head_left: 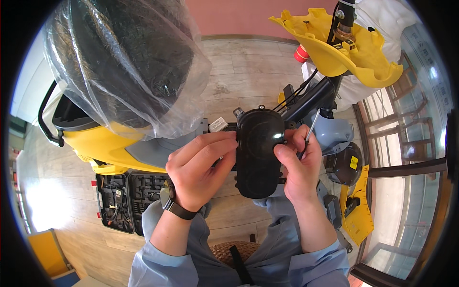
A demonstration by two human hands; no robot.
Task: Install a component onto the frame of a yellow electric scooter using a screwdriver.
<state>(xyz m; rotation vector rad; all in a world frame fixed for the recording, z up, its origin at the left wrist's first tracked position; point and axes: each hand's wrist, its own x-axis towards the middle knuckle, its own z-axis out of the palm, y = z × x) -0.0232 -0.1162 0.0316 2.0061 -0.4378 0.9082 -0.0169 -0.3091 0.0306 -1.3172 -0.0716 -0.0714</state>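
A glossy black oblong scooter lamp unit (260, 155), with faint round shapes under its face and small lugs at its rim, is held upright in front of me. My right hand (302, 165) grips its right edge, thumb on the front. A thin screwdriver (313, 123) is also held in that hand, its metal shaft slanting up past the fingers. On the opposite edge, my left hand (203, 162) pinches close against the rim; whatever lies between its fingertips is hidden. Behind the unit, black cables run to the dark steering column (313, 98) of the scooter.
Left stands the yellow scooter body (105, 146), its seat under clear plastic (129, 62). A yellow front cover (344, 48) surrounds the column. An opened black tool case (117, 203) lies on the floor. Yellow panels (358, 215) and a dark rounded part (343, 163) are at right, beside glass doors.
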